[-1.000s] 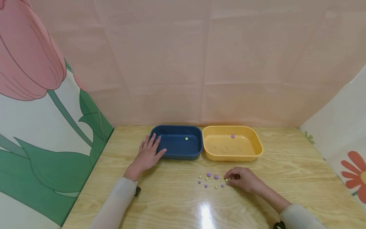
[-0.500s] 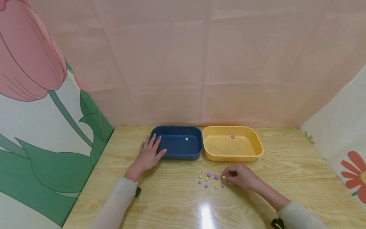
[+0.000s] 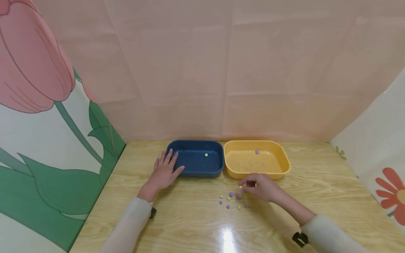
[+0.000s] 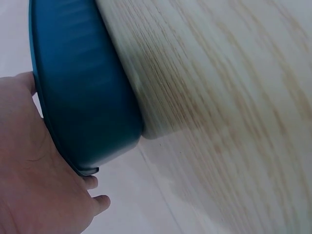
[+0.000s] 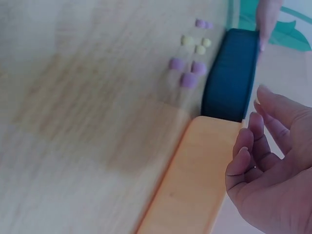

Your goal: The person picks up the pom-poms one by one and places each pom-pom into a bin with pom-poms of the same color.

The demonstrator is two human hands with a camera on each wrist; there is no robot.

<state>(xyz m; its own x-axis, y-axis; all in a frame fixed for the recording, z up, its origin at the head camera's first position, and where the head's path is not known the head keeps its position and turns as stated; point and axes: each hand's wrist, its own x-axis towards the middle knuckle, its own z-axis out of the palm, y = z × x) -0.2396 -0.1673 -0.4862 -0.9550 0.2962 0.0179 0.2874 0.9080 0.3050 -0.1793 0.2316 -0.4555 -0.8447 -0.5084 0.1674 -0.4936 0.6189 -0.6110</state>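
Observation:
My left hand rests with spread, straight fingers on the left end of a blue tray; its palm lies along the rim in the left wrist view. A small yellow ball lies inside that tray. My right hand pinches another small yellow ball between thumb and index finger, raised in front of the yellow tray. In that tray sits a small purple ball. Several loose purple balls and yellow balls are scattered on the table, left of and below my right hand.
The two trays stand side by side near the back edge of a wooden table. A pink backdrop rises behind them. Flower-printed panels border both sides.
My right hand has picked up the yellow ball and moved up and to the left with it, toward the trays. My left hand has stayed on the blue tray.

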